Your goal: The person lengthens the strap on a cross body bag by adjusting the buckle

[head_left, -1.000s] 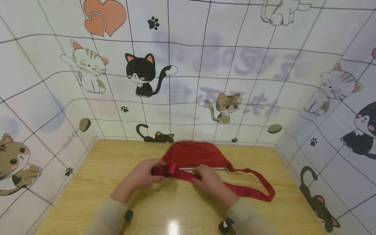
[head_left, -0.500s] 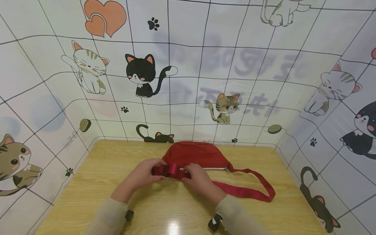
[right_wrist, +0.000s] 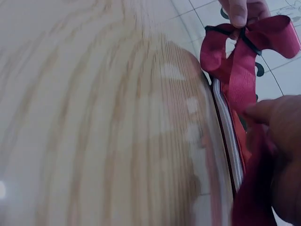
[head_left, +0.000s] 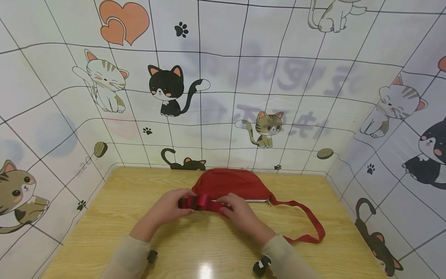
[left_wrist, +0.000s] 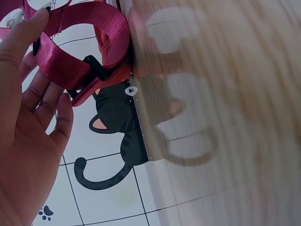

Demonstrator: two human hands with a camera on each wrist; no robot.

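Observation:
A red waist bag (head_left: 232, 184) lies at the back of the table, its pale zip facing front. My left hand (head_left: 167, 207) pinches the webbing strap (left_wrist: 61, 66) by a black fitting at its end, held just in front of the bag. The strap loops over itself there, with a black slider (left_wrist: 96, 67) on the loop. Further right, my right hand (head_left: 242, 217) grips the single run of strap (right_wrist: 242, 89) between thumb and fingers. In the right wrist view, this run passes through the hand and comes out below it.
The slack strap (head_left: 317, 228) curves across the table (head_left: 195, 248) at the right and joins the bag's right corner, where a zip pull (head_left: 268, 203) hangs. Cat-patterned walls (head_left: 223, 85) rise behind and at both sides.
My right hand slid left along the strap towards the loop, then moved slightly back right. The slack strap at the right has shifted and twisted. My left hand stays nearly still.

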